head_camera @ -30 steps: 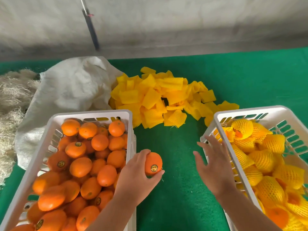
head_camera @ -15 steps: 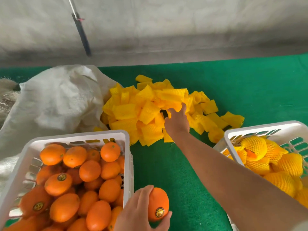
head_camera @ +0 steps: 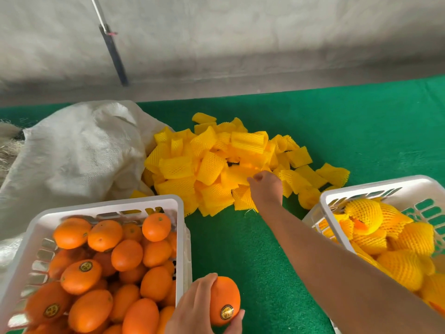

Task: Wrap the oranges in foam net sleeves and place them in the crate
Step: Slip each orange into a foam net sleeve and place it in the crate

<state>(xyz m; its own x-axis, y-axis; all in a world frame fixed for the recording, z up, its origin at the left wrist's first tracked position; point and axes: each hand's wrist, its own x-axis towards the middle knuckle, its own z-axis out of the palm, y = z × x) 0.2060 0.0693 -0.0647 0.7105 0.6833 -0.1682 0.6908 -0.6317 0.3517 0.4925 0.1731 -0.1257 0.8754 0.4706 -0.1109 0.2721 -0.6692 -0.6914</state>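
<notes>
Orange oranges [head_camera: 103,268], yellow netted sleeves [head_camera: 216,165], green tabletop [head_camera: 361,131]

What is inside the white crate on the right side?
The right crate holds oranges wrapped in yellow foam net sleeves; orange peel peeks through one. The person's right arm covers part of it, and lower layers are hidden.

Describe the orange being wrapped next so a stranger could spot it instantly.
Find the white crate of bare oranges at lower left. Just outside its right wall, over the green mat, the left hand grips one orange, the only one outside a crate.

A grey concrete wall [head_camera: 240,39] rises behind the green-carpeted table [head_camera: 337,131].
</notes>
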